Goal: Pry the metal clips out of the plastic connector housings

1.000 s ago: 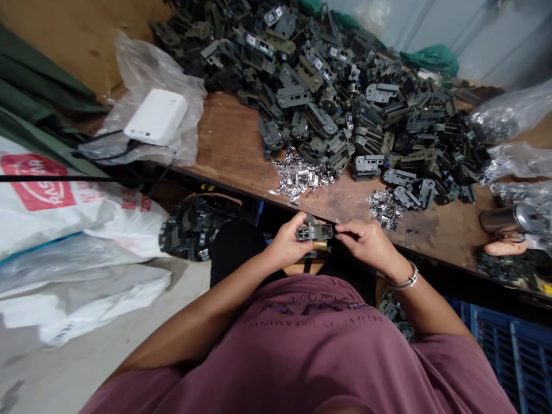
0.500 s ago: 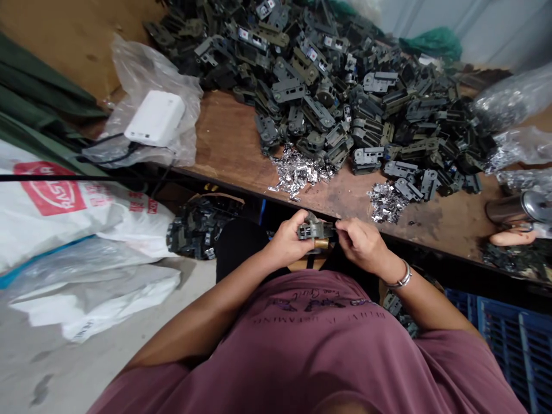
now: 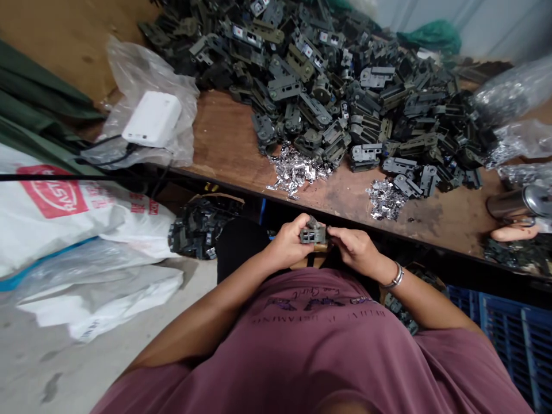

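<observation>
My left hand [image 3: 288,246] is closed round a small dark grey-green slotted housing [image 3: 314,236], above my lap and just off the table's front edge. My right hand [image 3: 357,248] is at the housing's right end, with thumb and forefinger pinched together close against it. Whatever those fingertips hold is too small to make out. On the table in front lie a pile of shiny metal clips [image 3: 297,169] and a smaller heap of metal pieces [image 3: 386,199]. Behind them rises a large heap of similar dark housings [image 3: 319,106].
A white box [image 3: 153,119] with cables rests on a clear plastic bag at left. White sacks [image 3: 56,215] and a container of dark housings [image 3: 200,230] stand below. At right are a metal cup [image 3: 513,204], another person's fingers [image 3: 515,232] and blue crates [image 3: 513,333].
My right hand has shifted slightly left, closer against the housing. The housing has turned a little in my left hand, so its right end shows less. The camera view has shifted slightly.
</observation>
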Tool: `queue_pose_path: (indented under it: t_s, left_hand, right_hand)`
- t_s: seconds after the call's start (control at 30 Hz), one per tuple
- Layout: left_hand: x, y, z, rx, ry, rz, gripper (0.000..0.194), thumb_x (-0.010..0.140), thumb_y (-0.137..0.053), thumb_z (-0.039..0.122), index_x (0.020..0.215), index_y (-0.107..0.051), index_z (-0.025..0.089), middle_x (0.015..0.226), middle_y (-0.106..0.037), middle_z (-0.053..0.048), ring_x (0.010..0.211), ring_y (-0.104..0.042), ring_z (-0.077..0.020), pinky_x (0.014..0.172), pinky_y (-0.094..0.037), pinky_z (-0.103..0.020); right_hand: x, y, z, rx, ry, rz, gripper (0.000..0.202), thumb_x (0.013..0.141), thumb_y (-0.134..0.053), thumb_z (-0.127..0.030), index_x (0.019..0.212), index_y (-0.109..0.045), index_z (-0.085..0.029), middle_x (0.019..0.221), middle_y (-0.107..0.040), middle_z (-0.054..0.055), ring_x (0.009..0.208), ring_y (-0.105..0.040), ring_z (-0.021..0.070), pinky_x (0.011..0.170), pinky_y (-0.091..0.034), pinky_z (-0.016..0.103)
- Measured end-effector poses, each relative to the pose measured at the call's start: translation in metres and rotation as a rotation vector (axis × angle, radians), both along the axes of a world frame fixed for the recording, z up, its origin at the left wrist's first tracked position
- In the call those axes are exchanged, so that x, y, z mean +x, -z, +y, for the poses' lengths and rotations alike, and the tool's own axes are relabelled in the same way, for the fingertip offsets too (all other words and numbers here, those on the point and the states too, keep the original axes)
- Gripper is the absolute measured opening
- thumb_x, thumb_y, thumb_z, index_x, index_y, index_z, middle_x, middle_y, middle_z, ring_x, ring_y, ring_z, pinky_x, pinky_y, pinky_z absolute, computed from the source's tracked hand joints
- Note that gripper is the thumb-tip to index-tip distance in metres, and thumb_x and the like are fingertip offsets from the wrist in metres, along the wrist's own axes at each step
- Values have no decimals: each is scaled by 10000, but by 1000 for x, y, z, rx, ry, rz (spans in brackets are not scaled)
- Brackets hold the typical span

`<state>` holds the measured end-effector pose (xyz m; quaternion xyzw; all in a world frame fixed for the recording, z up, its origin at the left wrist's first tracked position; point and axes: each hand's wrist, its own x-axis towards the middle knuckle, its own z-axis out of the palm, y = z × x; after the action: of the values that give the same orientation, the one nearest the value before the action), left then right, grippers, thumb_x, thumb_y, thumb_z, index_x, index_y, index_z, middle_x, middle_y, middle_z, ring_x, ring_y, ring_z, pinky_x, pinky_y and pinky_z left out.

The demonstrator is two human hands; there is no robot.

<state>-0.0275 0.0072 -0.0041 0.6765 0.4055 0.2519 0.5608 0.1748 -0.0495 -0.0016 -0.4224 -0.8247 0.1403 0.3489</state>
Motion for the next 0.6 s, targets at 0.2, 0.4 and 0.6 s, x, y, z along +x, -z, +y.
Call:
queue_pose_path:
  t_s: [0.2,0.4,0.6]
  left_hand:
    - [-4,4,2,-77,-119,-66,358,620,-771,333,869,-570,174,793,-650,11,667,-571,-108,635,-466,-225]
    - [-3,1,0,-74,-80,-82,363,627,-764,338,879,-559,176,815,-654,2,687,-575,-115,657,-469,-234]
    - [-4,1,1,-82,-8,-50,333,626,-750,308,850,-534,187,762,-601,41,658,-522,-94,630,-436,-212]
  right_hand:
    - [4,10,-7,-230,217,367,298,948,-527,-184,1240,-556,-231,1132,-711,86,848,-736,161,736,-620,300]
    - [-9,3,2,11,218,133,234,910,-594,-177,1140,-576,-209,914,-735,61,764,-712,162,687,-596,285]
    - [-10,5,7,66,67,-120,273,913,-478,-97,1171,-500,-184,902,-700,77,734,-675,170,639,-553,286]
